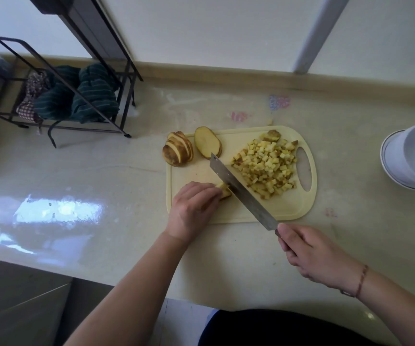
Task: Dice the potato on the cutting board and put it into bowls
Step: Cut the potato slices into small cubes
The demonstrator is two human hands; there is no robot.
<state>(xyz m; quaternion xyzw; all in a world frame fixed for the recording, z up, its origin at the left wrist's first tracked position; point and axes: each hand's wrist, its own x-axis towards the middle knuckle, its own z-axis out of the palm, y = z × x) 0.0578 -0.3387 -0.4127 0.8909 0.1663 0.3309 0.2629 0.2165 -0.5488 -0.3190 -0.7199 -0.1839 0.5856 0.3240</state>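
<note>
A pale yellow cutting board point(286, 208) lies on the counter. A heap of diced potato point(267, 166) covers its right half. My left hand point(195, 208) holds down a small stack of potato strips point(224, 190) near the board's front left. My right hand point(311, 255) grips the handle of a cleaver point(241, 189), whose blade rests against the strips. A fanned row of potato slices point(177, 152) sits at the board's far left corner, with more flat slices point(207, 144) beside it.
Stacked white bowls point(411, 158) stand on the counter at the right edge. A black wire rack point(59, 91) holding dark striped cloths stands at the back left. The counter's front edge runs close below my arms.
</note>
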